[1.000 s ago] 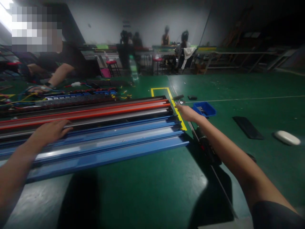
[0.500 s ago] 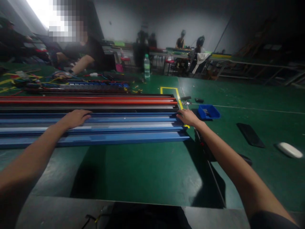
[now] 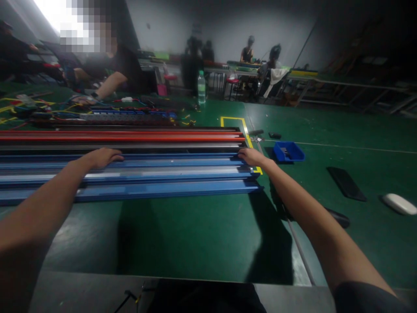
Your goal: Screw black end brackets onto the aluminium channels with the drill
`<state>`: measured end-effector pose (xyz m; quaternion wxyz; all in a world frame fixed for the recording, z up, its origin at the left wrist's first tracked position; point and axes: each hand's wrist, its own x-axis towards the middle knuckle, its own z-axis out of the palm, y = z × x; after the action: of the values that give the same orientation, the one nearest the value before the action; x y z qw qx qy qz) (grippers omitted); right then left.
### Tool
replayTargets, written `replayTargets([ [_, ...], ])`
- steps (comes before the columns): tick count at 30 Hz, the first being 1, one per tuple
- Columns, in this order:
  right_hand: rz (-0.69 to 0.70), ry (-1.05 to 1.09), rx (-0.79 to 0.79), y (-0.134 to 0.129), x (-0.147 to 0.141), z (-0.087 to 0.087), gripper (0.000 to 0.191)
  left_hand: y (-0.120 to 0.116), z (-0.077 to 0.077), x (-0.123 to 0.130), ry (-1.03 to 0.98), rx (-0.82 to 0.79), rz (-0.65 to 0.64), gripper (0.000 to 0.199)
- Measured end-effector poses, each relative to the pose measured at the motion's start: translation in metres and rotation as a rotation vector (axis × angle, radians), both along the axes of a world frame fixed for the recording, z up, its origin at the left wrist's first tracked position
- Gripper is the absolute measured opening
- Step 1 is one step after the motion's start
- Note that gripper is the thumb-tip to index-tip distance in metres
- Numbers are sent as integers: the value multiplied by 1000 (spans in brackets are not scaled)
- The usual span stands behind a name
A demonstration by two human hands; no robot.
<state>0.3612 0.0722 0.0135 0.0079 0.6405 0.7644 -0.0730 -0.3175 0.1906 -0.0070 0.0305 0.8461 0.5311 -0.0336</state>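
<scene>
Long blue metal profiles [image 3: 182, 190] lie side by side on the green table, running out of view at the left. Behind them are a red profile [image 3: 163, 136] and dark ones. My left hand [image 3: 104, 157] rests over the rearmost blue profile, its fingers bent round the far edge. My right hand [image 3: 251, 156] is at the right end of that same profile, with its fingers curled on it. Both hands appear to grip this blue profile, though the fingertips are partly hidden.
A blue tray [image 3: 289, 152] with small parts, a black flat object [image 3: 346, 183] and a white oval object [image 3: 400, 204] lie to the right. A bottle [image 3: 201, 89] stands behind. Across the table a person's hand [image 3: 85, 100] is among wires [image 3: 39, 114].
My right hand has shifted slightly left against the profile ends, its fingers now closer together. The view has moved a little, and my left hand stays at the rearmost blue profile.
</scene>
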Motion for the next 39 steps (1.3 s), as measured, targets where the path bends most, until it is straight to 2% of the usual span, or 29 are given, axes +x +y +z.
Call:
replayTargets([
  [5, 7, 52, -17, 4, 4, -3, 29, 6, 1, 2, 173, -109, 0, 58],
  [11, 6, 98, -11, 11, 6, -3, 29, 11, 5, 5, 248, -145, -15, 58],
  [18, -8, 116, 27, 13, 8, -2, 31, 18, 32, 2, 269, -115, -24, 58],
  [23, -20, 109, 81, 17, 12, 12, 33, 18, 51, 3, 308, -71, -14, 58],
  [30, -15, 59, 119, 6, 14, 44, 36, 12, 62, 3, 335, -25, -35, 58],
  [39, 31, -10, 84, -15, 11, 54, 36, -4, 78, -5, 348, 17, -42, 49],
])
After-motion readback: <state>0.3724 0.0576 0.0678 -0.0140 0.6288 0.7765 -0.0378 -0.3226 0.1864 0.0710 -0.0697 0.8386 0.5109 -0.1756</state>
